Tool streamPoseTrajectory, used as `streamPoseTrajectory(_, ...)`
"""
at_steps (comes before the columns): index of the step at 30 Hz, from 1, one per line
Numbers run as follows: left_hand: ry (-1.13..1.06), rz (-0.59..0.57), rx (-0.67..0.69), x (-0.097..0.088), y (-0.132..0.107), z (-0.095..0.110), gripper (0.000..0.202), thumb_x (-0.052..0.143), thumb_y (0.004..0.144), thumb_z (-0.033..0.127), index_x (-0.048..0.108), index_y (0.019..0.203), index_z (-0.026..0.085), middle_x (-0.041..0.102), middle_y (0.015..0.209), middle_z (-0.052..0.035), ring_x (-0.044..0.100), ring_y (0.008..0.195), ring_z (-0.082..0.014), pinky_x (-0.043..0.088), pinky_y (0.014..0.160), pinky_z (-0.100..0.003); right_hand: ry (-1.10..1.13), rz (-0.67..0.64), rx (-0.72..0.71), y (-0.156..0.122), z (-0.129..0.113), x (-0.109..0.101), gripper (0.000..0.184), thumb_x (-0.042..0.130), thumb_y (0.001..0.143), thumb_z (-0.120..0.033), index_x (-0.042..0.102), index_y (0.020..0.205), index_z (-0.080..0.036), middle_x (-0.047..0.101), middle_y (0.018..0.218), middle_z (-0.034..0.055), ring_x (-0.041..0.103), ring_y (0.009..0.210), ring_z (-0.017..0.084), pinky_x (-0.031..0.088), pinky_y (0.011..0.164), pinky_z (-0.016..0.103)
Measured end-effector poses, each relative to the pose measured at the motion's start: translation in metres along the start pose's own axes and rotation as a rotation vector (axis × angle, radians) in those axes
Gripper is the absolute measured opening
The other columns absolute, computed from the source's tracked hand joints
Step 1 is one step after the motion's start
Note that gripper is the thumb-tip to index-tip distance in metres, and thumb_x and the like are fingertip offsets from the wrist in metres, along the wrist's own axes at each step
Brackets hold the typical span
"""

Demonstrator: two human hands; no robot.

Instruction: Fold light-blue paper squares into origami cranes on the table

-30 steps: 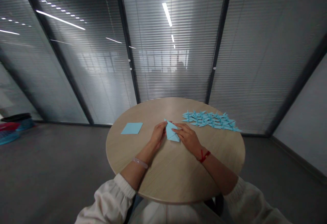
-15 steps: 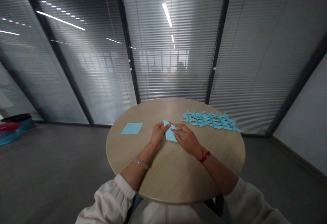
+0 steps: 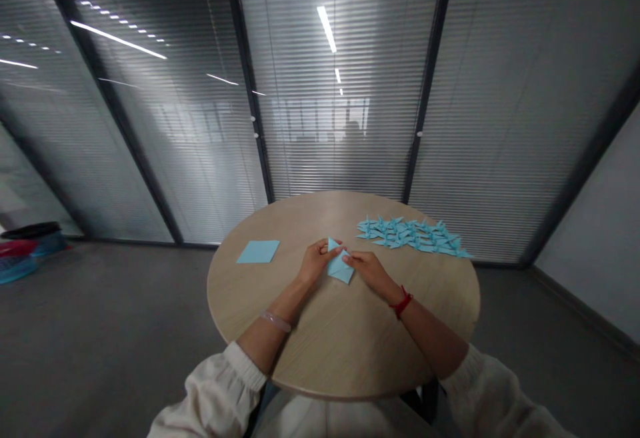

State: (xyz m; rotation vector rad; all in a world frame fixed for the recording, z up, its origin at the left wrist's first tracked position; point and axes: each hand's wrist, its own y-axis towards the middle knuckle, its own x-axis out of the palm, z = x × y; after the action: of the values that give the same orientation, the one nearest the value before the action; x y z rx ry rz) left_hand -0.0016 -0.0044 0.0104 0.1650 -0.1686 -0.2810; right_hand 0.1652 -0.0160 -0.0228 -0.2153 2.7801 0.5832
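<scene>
A partly folded light-blue paper is held just above the middle of the round wooden table. My left hand pinches its upper left edge, fingers closed on it. My right hand grips its right side, fingers curled around the fold. A flat square sheet of the same blue paper lies to the left of my hands. Several finished blue paper cranes are laid out in rows at the far right of the table.
Glass walls with closed blinds stand behind the table. Grey floor surrounds it. Red and blue baskets sit on the floor at the far left.
The blue paper lay flat under my pressing fingers; now both hands have lifted and pinched it. My right hand has drawn in closer to the left.
</scene>
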Motion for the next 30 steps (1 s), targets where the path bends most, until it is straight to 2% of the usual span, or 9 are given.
streamPoseTrajectory(5, 0.053, 0.017, 0.011, -0.002, 0.001, -0.002, 0.059, 0.085, 0.052, 0.048, 0.067, 0.094, 0.011, 0.075, 0.081, -0.0096, 0.065, 0.059, -0.0160, 0.050, 0.058, -0.026, 0.075, -0.042, 0.066, -0.002, -0.004, -0.001, 0.048, 0.060, 0.074, -0.060, 0.066, 0.066, -0.013, 0.053, 0.059, -0.0010, 0.045, 0.059, 0.013, 0.035, 0.059, 0.025)
streamPoseTrajectory(14, 0.073, 0.031, 0.035, 0.000, 0.000, -0.004, 0.061, 0.083, 0.054, 0.049, 0.067, 0.099, 0.011, 0.075, 0.082, -0.0111, 0.065, 0.060, -0.0168, 0.049, 0.057, -0.026, 0.133, -0.026, 0.146, -0.005, -0.005, 0.000, 0.046, 0.066, 0.069, -0.057, 0.070, 0.067, -0.012, 0.056, 0.059, -0.0008, 0.049, 0.061, 0.014, 0.036, 0.059, 0.025)
streamPoseTrajectory(22, 0.089, 0.038, 0.043, 0.003, -0.004, -0.002, 0.060, 0.082, 0.057, 0.049, 0.067, 0.102, 0.012, 0.075, 0.080, -0.0105, 0.065, 0.059, -0.0175, 0.048, 0.055, -0.026, 0.129, -0.004, 0.174, -0.007, -0.010, 0.000, 0.048, 0.068, 0.065, -0.060, 0.070, 0.065, -0.012, 0.056, 0.057, -0.0010, 0.047, 0.059, 0.013, 0.034, 0.056, 0.024)
streamPoseTrajectory(30, 0.144, 0.035, 0.087, 0.000, -0.001, -0.005, 0.057, 0.080, 0.061, 0.049, 0.066, 0.101, 0.012, 0.075, 0.081, -0.0108, 0.066, 0.063, -0.0177, 0.048, 0.055, -0.024, 0.158, -0.006, 0.201, -0.007, -0.011, 0.001, 0.046, 0.070, 0.064, -0.056, 0.072, 0.069, -0.011, 0.058, 0.059, -0.0006, 0.050, 0.060, 0.014, 0.036, 0.058, 0.024)
